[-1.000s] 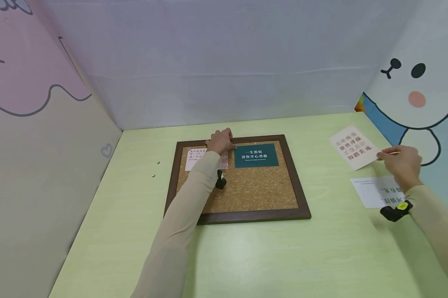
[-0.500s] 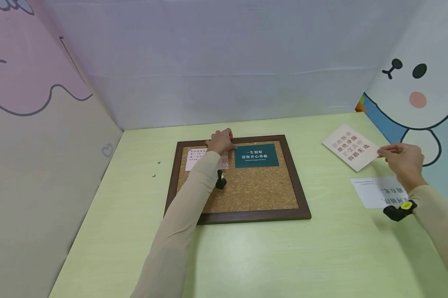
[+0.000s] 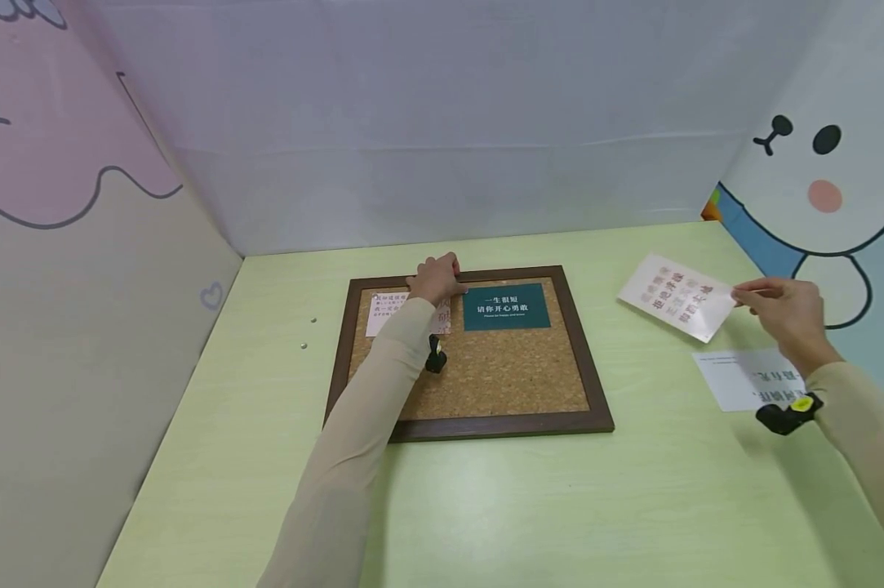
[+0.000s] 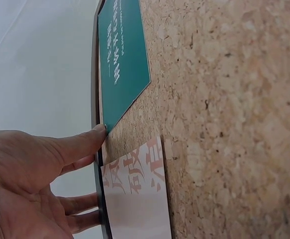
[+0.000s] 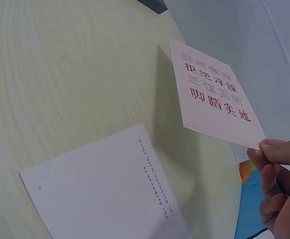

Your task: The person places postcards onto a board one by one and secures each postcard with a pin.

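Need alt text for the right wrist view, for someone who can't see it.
The right hand pinches the corner of a pale card with red Chinese characters, held above the light green table. A white card with small black print lies flat beneath it.

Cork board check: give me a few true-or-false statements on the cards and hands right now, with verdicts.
1. The right hand pinches a pale card with red characters above the table. True.
2. The teal card lies on the table beside the board. False: it is on the cork board.
3. The left hand rests at the board's far edge. True.
4. A white card is on the cork board. False: it lies on the table near the right hand.
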Tool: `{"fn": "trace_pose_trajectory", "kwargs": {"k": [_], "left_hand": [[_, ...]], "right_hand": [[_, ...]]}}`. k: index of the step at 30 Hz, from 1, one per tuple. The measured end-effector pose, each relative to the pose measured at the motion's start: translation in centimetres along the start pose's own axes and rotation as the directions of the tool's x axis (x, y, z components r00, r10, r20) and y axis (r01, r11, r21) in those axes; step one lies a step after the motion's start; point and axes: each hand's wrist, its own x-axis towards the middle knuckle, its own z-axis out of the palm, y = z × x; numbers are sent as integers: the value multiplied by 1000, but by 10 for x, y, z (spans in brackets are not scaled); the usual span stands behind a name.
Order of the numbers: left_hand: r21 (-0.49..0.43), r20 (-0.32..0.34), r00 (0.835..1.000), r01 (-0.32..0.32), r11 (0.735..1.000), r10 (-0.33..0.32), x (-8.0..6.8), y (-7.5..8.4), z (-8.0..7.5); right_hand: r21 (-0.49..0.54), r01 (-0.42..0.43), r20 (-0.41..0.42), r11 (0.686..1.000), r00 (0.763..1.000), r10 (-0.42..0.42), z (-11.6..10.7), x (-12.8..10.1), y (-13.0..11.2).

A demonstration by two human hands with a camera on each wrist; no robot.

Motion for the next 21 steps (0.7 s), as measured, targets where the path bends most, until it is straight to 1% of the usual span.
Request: {"fn": "trace_pose_trajectory", "kwargs": {"k": [5,11,16,21], "left_hand": [[7,0,1000,-6,1000,6,0,0,0],[9,-5,1000,-6,1000,6,0,-1,0],[11,-1,1000,-1,1000,1,0,0,0],[10,-3,1000,-2,1000,2,0,-1,1]], "right_hand": [[0,25,16,1000,1000,-25,3,-1,-5],[19,51,25,999,998,-52,12,-5,-18],[23,105,30,994,994,-106,24,-10,-30],[69,163,59,984,984,-167,34,-16,-42]]}}
